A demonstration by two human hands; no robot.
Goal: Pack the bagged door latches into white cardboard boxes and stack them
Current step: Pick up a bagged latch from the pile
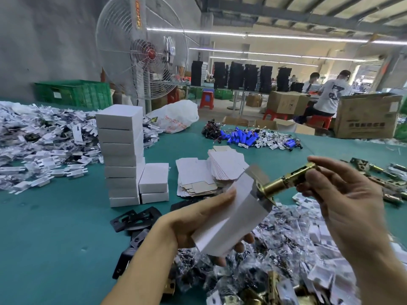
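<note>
Over a teal-covered worktable (55,234) littered with bagged parts, in a grey-walled workshop with a large wire-caged fan (143,53), the left hand (198,221) grips an open white cardboard box (229,219) while the right hand (343,194) pinches a brass tubular door latch (284,181) at the box's mouth, near a tall stack of closed white boxes (122,157).

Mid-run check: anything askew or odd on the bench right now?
The tall stack of white boxes looks uneven: its upper boxes jut left past the lower ones, so it may topple. Also, the brass latch in the right hand, at the box in the left hand, shows no bag I can see.
</note>
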